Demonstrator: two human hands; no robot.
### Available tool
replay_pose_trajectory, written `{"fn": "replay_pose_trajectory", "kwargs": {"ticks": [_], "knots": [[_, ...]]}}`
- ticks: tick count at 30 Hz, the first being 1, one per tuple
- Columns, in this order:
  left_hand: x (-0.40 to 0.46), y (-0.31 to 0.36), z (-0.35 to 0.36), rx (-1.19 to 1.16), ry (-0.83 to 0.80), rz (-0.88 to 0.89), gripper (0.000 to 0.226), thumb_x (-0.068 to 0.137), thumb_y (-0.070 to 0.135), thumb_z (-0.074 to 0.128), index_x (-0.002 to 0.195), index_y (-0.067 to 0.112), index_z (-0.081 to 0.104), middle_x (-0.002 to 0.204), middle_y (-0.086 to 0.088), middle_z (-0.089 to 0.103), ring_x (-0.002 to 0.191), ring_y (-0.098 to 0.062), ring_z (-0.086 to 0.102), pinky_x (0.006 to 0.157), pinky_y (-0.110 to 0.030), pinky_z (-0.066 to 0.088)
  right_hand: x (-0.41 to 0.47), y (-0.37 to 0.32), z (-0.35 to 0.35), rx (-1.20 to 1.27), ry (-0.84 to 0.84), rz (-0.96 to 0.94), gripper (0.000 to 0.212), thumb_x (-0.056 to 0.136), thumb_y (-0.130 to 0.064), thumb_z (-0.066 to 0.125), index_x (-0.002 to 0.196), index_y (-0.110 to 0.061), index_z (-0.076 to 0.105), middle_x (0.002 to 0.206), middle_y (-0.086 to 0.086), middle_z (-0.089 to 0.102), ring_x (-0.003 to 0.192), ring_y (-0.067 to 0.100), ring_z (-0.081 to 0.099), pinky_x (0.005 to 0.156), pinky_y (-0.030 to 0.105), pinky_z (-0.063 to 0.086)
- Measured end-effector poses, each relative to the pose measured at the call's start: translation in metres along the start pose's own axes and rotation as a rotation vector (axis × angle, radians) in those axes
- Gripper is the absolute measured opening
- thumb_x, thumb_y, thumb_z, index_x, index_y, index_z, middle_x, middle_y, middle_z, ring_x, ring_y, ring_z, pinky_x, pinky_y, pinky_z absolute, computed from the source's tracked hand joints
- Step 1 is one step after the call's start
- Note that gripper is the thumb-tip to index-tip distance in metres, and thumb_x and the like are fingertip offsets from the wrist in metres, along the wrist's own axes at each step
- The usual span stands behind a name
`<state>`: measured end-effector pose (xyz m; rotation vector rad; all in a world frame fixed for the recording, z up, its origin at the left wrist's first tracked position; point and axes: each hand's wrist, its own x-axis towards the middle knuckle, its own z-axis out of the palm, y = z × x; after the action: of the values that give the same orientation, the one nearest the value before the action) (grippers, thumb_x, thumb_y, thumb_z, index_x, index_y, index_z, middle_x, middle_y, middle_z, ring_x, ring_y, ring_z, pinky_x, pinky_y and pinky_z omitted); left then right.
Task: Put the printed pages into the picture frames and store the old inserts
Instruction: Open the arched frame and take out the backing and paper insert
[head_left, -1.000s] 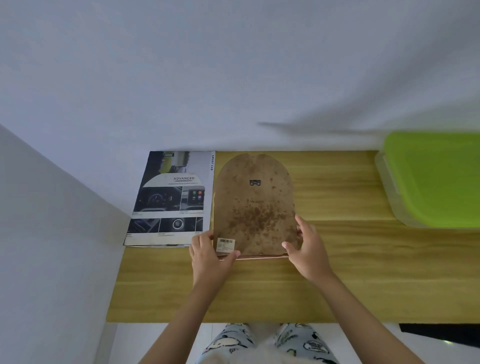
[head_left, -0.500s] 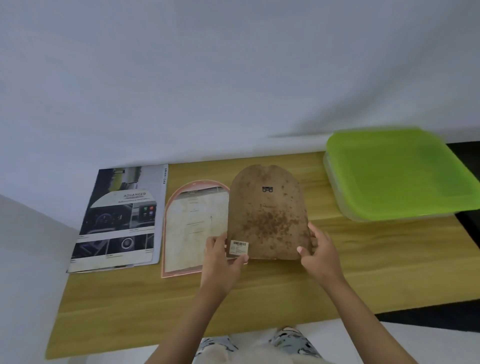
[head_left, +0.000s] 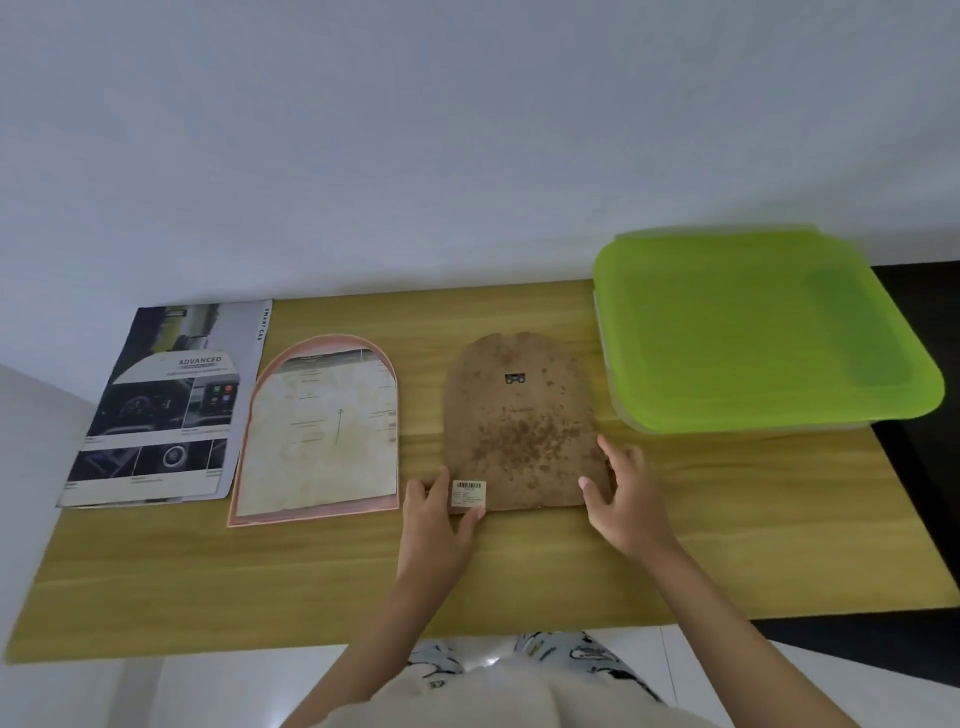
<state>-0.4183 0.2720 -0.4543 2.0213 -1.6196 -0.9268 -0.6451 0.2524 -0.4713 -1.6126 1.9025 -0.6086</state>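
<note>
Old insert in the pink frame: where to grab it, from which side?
Judging from the view, take the insert at its straight near edge, coming from the person's side. It lies flat inside the pink frame, whose arched rim hems the far end; the near corners look slightly lifted, offering a pinch. The left hand is closest, though it is holding the backing board.

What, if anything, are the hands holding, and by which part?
Both hands, left hand and right hand, grip the brown backing board by its near corners, fingers on its lower side edges.

Bare forearms, no sleeves; pale cartoon-print trousers (head_left: 592, 656); light top (head_left: 498, 696)
</note>
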Motion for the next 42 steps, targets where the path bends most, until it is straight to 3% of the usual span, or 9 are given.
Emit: {"fn": "replay_pose_trajectory", "kwargs": {"ticks": [2, 6, 13, 16, 19, 24, 28, 37, 42], "knots": [[-0.002, 0.0, 0.005, 0.023, 0.029, 0.008, 0.063, 0.086, 0.026, 0.063, 0.14, 0.007, 0.035, 0.12, -0.005, 0.038, 0.11, -0.011, 0.034, 0.093, -0.016, 0.03, -0.001, 0.003, 0.005, -0.082, 0.039, -0.064, 0.059, 0.083, -0.019, 0.068, 0.137, -0.004, 0.045, 0.101, 0.005, 0.045, 0.089, 0.017, 0.042, 0.08, 0.03, 0.039], [-0.003, 0.0, 0.009, 0.113, 0.039, 0.04, 0.061, 0.088, 0.026, 0.059, 0.139, 0.004, 0.036, 0.121, -0.008, 0.037, 0.117, -0.021, 0.032, 0.095, -0.023, 0.031, -0.003, 0.012, 0.018, -0.18, 0.076, -0.083, 0.06, 0.078, -0.019, 0.071, 0.132, -0.003, 0.051, 0.105, 0.015, 0.05, 0.097, 0.031, 0.049, 0.083, 0.037, 0.042], [0.004, -0.005, -0.004, 0.13, -0.047, 0.141, 0.054, 0.089, 0.028, 0.055, 0.137, 0.008, 0.04, 0.126, -0.007, 0.033, 0.123, -0.02, 0.03, 0.106, -0.028, 0.033, 0.0, 0.001, 0.026, -0.104, 0.176, -0.005, 0.054, 0.078, -0.015, 0.069, 0.129, -0.005, 0.053, 0.107, 0.014, 0.048, 0.097, 0.032, 0.05, 0.084, 0.047, 0.048], [0.009, -0.013, -0.023, 0.146, -0.031, 0.251, 0.04, 0.088, 0.026, 0.056, 0.126, 0.016, 0.05, 0.126, -0.005, 0.033, 0.119, -0.02, 0.032, 0.097, -0.024, 0.034, 0.003, -0.021, 0.035, -0.089, 0.314, -0.02, 0.043, 0.08, -0.017, 0.062, 0.121, -0.004, 0.058, 0.104, 0.015, 0.049, 0.092, 0.032, 0.051, 0.083, 0.039, 0.045], [0.018, -0.03, -0.049, 0.17, 0.017, 0.281, 0.037, 0.085, 0.025, 0.059, 0.121, 0.017, 0.054, 0.128, -0.004, 0.034, 0.117, -0.019, 0.034, 0.094, -0.03, 0.044, 0.007, -0.059, 0.051, -0.09, 0.367, -0.052, 0.04, 0.079, -0.021, 0.058, 0.115, -0.006, 0.062, 0.102, 0.013, 0.052, 0.09, 0.029, 0.051, 0.08, 0.035, 0.042], [0.039, -0.069, -0.101, 0.157, 0.111, 0.176, 0.044, 0.085, 0.03, 0.06, 0.126, 0.018, 0.052, 0.131, 0.0, 0.037, 0.124, -0.017, 0.03, 0.1, -0.039, 0.039, 0.023, -0.124, 0.097, -0.043, 0.278, -0.136, 0.035, 0.082, -0.018, 0.063, 0.117, -0.011, 0.062, 0.101, 0.007, 0.052, 0.093, 0.016, 0.04, 0.08, 0.038, 0.045], [0.058, -0.109, -0.14, 0.181, 0.153, 0.106, 0.047, 0.082, 0.032, 0.062, 0.126, 0.018, 0.052, 0.133, -0.002, 0.039, 0.125, -0.022, 0.032, 0.103, -0.044, 0.038, 0.038, -0.168, 0.131, -0.057, 0.156, -0.162, 0.033, 0.084, -0.021, 0.063, 0.116, -0.014, 0.062, 0.103, 0.006, 0.053, 0.098, 0.021, 0.045, 0.087, 0.042, 0.043], [0.082, -0.161, -0.177, 0.247, -0.07, 0.124, 0.069, 0.077, 0.048, 0.061, 0.136, 0.023, 0.037, 0.146, 0.004, 0.027, 0.133, -0.022, 0.021, 0.108, -0.045, 0.034, 0.078, -0.215, 0.161, -0.155, -0.017, -0.075, 0.04, 0.087, -0.033, 0.058, 0.125, -0.021, 0.057, 0.115, 0.008, 0.045, 0.112, 0.025, 0.038, 0.098, 0.036, 0.032], [0.087, -0.167, -0.181, 0.257, -0.092, 0.152, 0.07, 0.075, 0.05, 0.062, 0.135, 0.023, 0.037, 0.145, 0.004, 0.026, 0.132, -0.022, 0.021, 0.107, -0.043, 0.034, 0.091, -0.222, 0.163, -0.233, -0.088, 0.044, 0.049, 0.087, -0.041, 0.055, 0.133, -0.025, 0.046, 0.123, 0.006, 0.037, 0.121, 0.026, 0.03, 0.104, 0.037, 0.027]]}}
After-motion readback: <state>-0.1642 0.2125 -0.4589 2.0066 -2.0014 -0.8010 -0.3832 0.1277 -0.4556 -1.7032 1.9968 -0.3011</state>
